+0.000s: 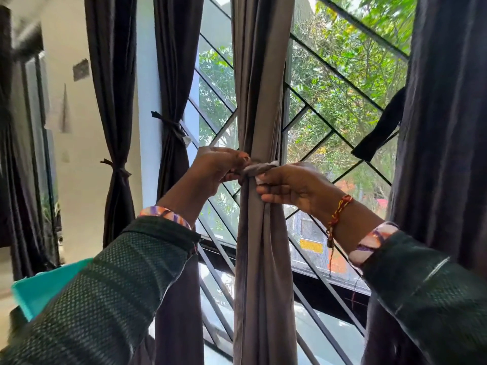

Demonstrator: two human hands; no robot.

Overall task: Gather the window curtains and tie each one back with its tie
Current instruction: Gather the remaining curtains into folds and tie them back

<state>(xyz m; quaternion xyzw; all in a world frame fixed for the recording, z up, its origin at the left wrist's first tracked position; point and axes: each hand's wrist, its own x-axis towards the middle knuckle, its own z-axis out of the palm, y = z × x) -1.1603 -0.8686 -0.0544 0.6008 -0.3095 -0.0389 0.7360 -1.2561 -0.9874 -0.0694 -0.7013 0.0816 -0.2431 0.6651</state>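
Item: tie (259, 168), grey strip, centre of the frame, wrapped crosswise round the gathered middle curtain (261, 101). I read its long axis as near horizontal, tilted up a little toward the right, while the curtain's runs top to bottom.

Grip, left: left hand (218, 167) touches the tie's left end, fingers curled round it; holding cloth.

Grip, right: right hand (292, 184) touches the tie's right end, where a pale corner shows between the fingers; holding cloth. Both hands lie level with the knot, one on each side, equally near. I judge the coming pull runs outward along the tie, left and right.

Outward: two curtains at left (172, 143) (116, 169) already tied. Right-edge curtain (445, 127) hangs ungathered, its dark tie (379, 133) dangling loose. Window grille (342, 138) behind.
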